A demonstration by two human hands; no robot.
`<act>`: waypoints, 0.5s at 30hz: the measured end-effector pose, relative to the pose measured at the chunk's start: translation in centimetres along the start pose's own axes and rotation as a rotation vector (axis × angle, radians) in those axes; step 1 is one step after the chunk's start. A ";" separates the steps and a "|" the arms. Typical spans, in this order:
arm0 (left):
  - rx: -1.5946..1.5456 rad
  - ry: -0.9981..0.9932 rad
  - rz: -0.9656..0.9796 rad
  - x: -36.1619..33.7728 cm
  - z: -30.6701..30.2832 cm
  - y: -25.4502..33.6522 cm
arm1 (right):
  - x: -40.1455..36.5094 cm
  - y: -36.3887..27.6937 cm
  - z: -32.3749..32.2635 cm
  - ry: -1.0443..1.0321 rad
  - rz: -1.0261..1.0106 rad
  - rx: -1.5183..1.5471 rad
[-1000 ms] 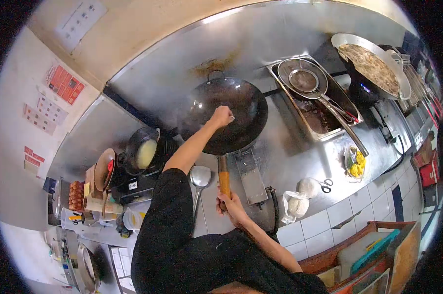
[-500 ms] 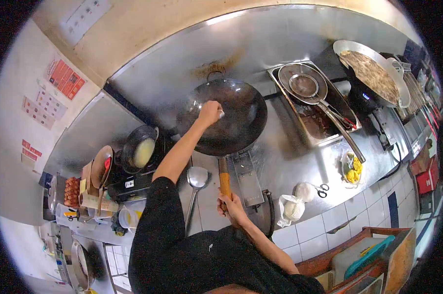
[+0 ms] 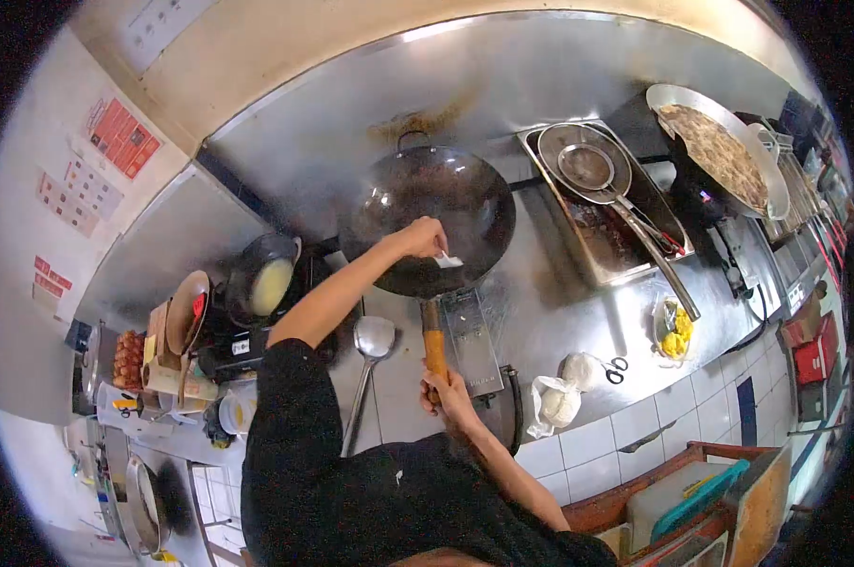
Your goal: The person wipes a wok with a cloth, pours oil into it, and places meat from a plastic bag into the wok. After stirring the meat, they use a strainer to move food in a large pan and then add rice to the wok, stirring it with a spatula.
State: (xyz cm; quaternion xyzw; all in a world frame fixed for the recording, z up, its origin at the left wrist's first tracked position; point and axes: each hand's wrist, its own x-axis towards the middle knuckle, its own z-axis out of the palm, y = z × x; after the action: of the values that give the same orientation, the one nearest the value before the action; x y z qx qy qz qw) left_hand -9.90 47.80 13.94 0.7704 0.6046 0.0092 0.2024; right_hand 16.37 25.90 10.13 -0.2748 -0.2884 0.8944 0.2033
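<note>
My left hand (image 3: 425,238) reaches over the dark wok (image 3: 474,203), its fingers closed on a small white cloth (image 3: 448,261) near the inner wall on the near side. Its corner sticks out below the fingertips. My right hand (image 3: 451,401) wraps around the wok's wooden handle (image 3: 434,350), near its lower end. The wok rests on the stove, its loop handle toward the back wall. Left of the wooden handle lies a metal wok spatula (image 3: 374,338), blade toward the wok.
Right of the wok, a strainer (image 3: 625,203) lies across a metal tray (image 3: 608,274). Beyond stands a large pan of brown food (image 3: 715,142). White bags (image 3: 557,404), scissors (image 3: 616,369) and a bag with yellow contents (image 3: 675,335) lie near the front edge. A smaller pan (image 3: 261,274) sits left.
My left hand has moved right and toward me inside the wok, bringing more of the white cloth into sight. My right hand keeps its hold on the handle. The view has shifted slightly.
</note>
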 end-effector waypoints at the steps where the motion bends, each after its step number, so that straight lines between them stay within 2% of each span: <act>1: -0.015 -0.045 -0.008 -0.8 -0.1 -0.5 | 0.0 -0.1 0.0 0.001 -0.018 0.027; 2: -0.018 -0.044 -0.014 -1.6 -0.8 -0.9 | 0.0 -0.1 -0.1 -0.002 -0.013 0.026; 4: 0.282 -0.241 0.020 -3.1 -2.8 -1.3 | 0.0 -0.1 -0.3 -0.029 -0.009 0.047; 5: 0.282 -0.239 0.015 -3.4 -3.0 -1.6 | -0.1 -0.2 -0.3 -0.033 -0.006 0.045; 7: 0.604 0.091 -0.209 -3.6 -2.8 -3.0 | -0.3 -0.4 -0.1 -0.028 -0.012 0.045; 11: 0.585 0.169 -0.292 -2.0 -1.2 -6.6 | -0.6 -0.9 0.0 -0.005 -0.017 0.019; 14: 0.640 0.100 -0.279 -1.9 -0.5 -4.7 | -0.1 -0.6 -0.7 -0.027 -0.018 0.018; 15: 0.421 -0.033 -0.198 -1.8 -0.7 -3.6 | 0.1 -0.3 -0.9 -0.014 0.007 0.013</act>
State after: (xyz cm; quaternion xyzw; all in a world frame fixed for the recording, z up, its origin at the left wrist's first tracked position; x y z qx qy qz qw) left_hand -13.88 47.02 13.81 0.7325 0.6625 -0.1496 0.0468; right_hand 16.94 26.56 9.68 -0.2683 -0.2831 0.8988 0.2001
